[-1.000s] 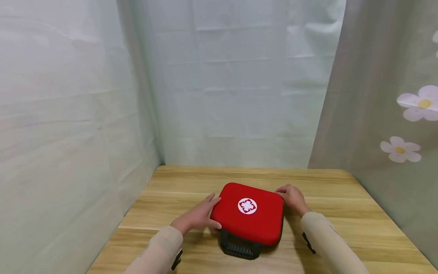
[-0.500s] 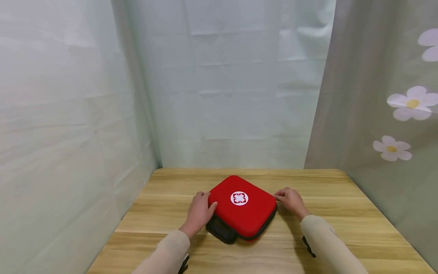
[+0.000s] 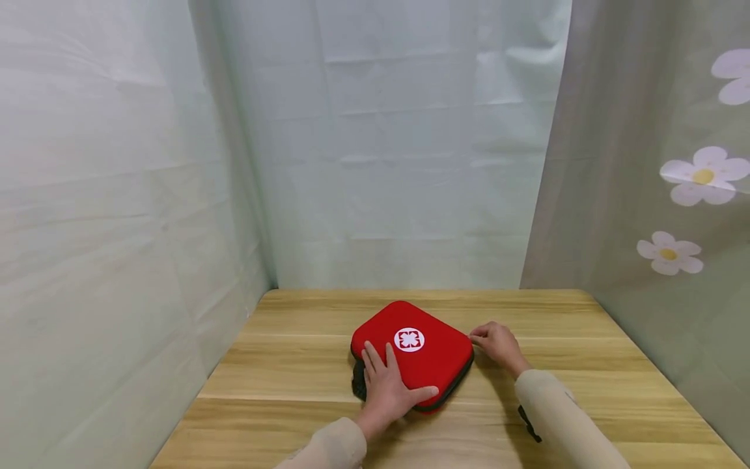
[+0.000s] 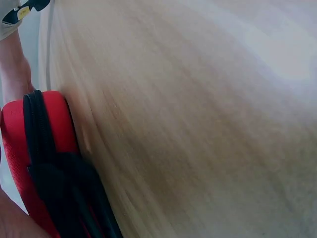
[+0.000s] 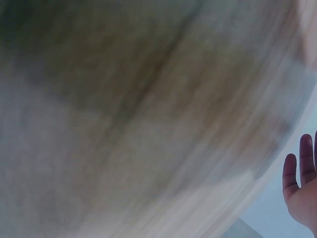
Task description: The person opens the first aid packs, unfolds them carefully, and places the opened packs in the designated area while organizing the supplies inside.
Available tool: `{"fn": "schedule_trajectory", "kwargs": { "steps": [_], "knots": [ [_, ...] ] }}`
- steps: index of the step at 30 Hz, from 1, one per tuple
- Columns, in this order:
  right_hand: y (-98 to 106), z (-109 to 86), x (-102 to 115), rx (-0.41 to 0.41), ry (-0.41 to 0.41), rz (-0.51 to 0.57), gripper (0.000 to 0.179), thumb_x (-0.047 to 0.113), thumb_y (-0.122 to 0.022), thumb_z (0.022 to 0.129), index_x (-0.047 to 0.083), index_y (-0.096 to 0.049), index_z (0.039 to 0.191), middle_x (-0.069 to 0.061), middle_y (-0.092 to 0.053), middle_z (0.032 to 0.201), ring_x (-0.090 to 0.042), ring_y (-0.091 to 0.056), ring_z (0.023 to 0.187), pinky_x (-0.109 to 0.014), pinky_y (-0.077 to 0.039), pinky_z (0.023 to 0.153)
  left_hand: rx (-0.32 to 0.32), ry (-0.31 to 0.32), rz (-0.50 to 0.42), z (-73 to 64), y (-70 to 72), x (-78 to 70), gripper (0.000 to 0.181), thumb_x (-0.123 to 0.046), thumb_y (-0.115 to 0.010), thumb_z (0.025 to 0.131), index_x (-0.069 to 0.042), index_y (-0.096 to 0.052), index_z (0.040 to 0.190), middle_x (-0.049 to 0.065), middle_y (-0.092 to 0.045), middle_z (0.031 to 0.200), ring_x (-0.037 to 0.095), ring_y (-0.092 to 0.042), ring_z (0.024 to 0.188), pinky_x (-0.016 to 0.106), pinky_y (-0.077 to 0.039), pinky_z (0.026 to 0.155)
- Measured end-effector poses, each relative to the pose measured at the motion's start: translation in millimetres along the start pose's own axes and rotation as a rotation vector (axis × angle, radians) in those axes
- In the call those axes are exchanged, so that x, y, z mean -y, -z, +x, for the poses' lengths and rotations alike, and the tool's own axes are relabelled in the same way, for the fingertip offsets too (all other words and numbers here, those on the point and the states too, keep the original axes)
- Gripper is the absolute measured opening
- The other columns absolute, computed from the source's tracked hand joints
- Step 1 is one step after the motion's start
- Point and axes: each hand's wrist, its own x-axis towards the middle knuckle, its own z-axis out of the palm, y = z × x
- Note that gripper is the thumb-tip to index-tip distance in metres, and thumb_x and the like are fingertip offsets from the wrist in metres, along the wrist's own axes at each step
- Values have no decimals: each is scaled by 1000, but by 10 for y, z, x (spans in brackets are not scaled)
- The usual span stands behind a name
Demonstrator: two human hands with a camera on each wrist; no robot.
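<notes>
A red zip-up first-aid case [image 3: 430, 352] with a white round emblem lies turned cornerwise on the wooden table. My left hand [image 3: 387, 391] rests on its near left part, fingers and thumb spread. Part of the black handle [image 3: 359, 381] shows beside that hand. At the case's right corner, thumb and fingers of my right hand [image 3: 498, 345] come together in a pinch at the zipper edge; the zipper pull itself is hidden. In the left wrist view, the black zipper band [image 4: 39, 129] runs along the side of the case, above the handle [image 4: 74, 193].
The light wooden table [image 3: 281, 365] extends around the case on all sides. Pale cloth walls [image 3: 404, 163] stand behind and to the left. A flower-print curtain [image 3: 609, 195] hangs along the right.
The case has turned clockwise, its handle swinging toward the left. My left hand has shifted from the left edge onto the top near the front. My right hand stays almost in place.
</notes>
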Motion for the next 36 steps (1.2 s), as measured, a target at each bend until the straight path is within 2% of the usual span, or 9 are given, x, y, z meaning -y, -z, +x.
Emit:
{"fn": "schedule_trajectory", "kwargs": {
  "steps": [3, 8, 13, 21, 26, 36],
  "knots": [
    [-2, 5, -7, 2, 8, 2, 9, 16, -73, 90, 10, -80, 88, -2, -65, 88, -21, -58, 85, -39, -47, 74, 42, -16, 55, 35, 7, 18, 131, -65, -84, 60, 4, -24, 154, 30, 1, 160, 51, 4, 145, 66, -18, 112],
    [20, 21, -42, -6, 22, -6, 8, 19, -75, 89, 13, -80, 88, -1, -65, 88, -20, -58, 84, -38, -48, 73, 147, -94, 147, 145, 116, 118, 124, -70, -78, 65, 3, -30, 153, 31, -3, 160, 52, 3, 145, 66, -24, 110],
    [21, 12, -77, -5, 63, 7, 8, 23, -78, 87, 15, -80, 87, 2, -67, 87, -18, -59, 84, -37, -49, 73, 234, -159, 198, 263, 219, 262, 119, -72, -73, 69, -1, -30, 154, 29, -4, 161, 50, 3, 145, 65, -30, 108],
    [21, -8, -58, 1, 89, 16, 10, 23, -79, 85, 15, -80, 90, 3, -65, 87, -16, -58, 82, -36, -49, 73, 344, -219, 248, 461, 411, 397, 115, -70, -74, 70, -9, -30, 156, 24, -5, 163, 46, 3, 147, 61, -35, 107],
    [25, -74, -42, 35, 133, 41, 8, 20, -80, 85, 14, -80, 89, 3, -64, 86, -16, -59, 81, -34, -49, 71, 423, -260, 295, 597, 545, 470, 112, -67, -76, 70, -13, -31, 157, 20, -6, 163, 42, 1, 148, 59, -38, 105],
    [16, -191, -58, 58, 230, 55, 5, 21, -79, 84, 16, -79, 85, 8, -64, 86, -13, -60, 80, -29, -49, 69, 535, -293, 295, 787, 702, 497, 105, -57, -80, 72, -16, -33, 156, 16, -7, 164, 38, -1, 149, 57, -32, 110]
  ]
}}
